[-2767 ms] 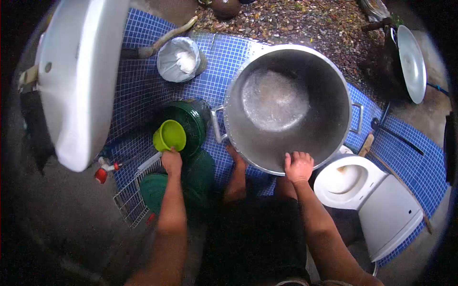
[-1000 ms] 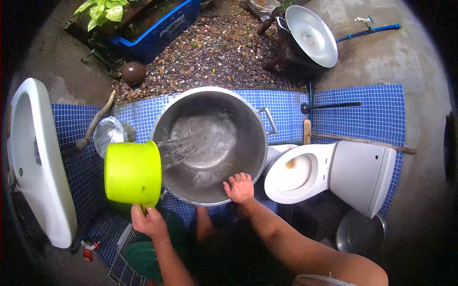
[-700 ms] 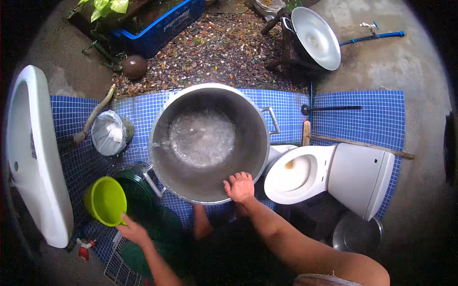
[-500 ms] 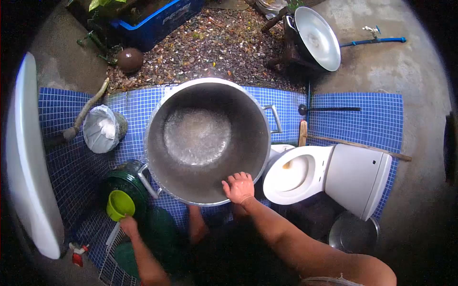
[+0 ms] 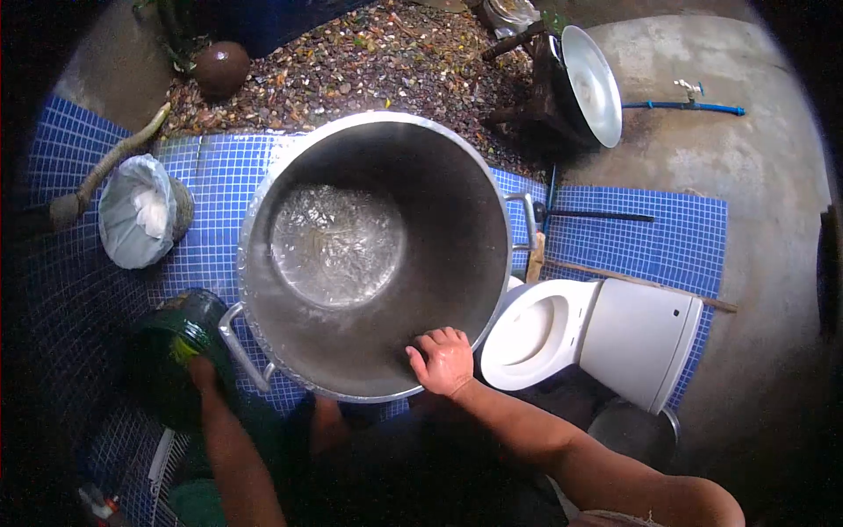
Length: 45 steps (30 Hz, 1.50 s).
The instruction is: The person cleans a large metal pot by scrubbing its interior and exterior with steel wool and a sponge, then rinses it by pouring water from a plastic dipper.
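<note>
A large metal pot (image 5: 457, 211) stands tilted on the blue tiles, with shallow rippling water (image 5: 338, 246) at its bottom. My right hand (image 5: 443, 360) rests over the pot's near rim, fingers curled onto the inner edge. My left hand (image 5: 202, 372) is down inside the dark green bucket (image 5: 198, 307), its fingers on the yellow-green dipper (image 5: 182, 350), which is mostly hidden in the bucket. One pot handle (image 5: 241, 347) lies just right of that bucket.
A toilet (image 5: 531, 338) is right of the pot. At left is a lined bin (image 5: 136, 211) beside a branch (image 5: 123, 154). Pebbles (image 5: 351, 70) and a wide pan (image 5: 590, 86) lie beyond. A wire rack (image 5: 162, 465) and a red-handled tap (image 5: 98, 505) are at lower left.
The dipper poured water into the pot, then moved back left and down into the green bucket with my left hand. My right hand has stayed on the pot rim. The view has shifted.
</note>
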Motion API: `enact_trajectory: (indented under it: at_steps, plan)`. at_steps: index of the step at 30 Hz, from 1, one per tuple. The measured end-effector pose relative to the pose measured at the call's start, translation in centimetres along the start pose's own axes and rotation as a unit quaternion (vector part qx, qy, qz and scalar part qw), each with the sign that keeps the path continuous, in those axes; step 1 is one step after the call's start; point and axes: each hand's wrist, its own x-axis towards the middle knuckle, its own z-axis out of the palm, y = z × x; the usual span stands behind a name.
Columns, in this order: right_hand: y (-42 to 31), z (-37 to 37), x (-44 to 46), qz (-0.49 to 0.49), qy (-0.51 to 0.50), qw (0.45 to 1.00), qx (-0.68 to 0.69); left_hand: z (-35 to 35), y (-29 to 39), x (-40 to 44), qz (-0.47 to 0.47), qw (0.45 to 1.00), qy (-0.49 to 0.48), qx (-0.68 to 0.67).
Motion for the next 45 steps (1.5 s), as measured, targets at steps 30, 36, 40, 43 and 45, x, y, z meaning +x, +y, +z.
enact_trajectory:
  at_steps: [30,36,40,43,45]
  plan:
    - [0.7,-1.6,-0.5,0.051,-0.014,0.998,0.028,-26.4,35.0,-40.7,0.245,0.950,0.131,-0.139]
    - [1.1,-1.5,-0.5,0.054,-0.008,0.998,0.041,-24.0,36.0,-42.2,0.228,0.953,0.167,-0.106]
    - [0.9,-2.2,-0.4,0.048,-0.006,0.998,0.046,-25.1,36.1,-42.8,0.331,0.909,0.254,-0.016]
    - [0.9,-2.1,-0.4,0.048,-0.013,0.998,0.045,-26.6,34.2,-42.1,0.346,0.888,0.303,-0.017]
    - [0.9,-2.0,-0.4,0.040,-0.005,0.998,0.043,-27.6,30.8,-40.4,0.294,0.903,0.314,-0.001]
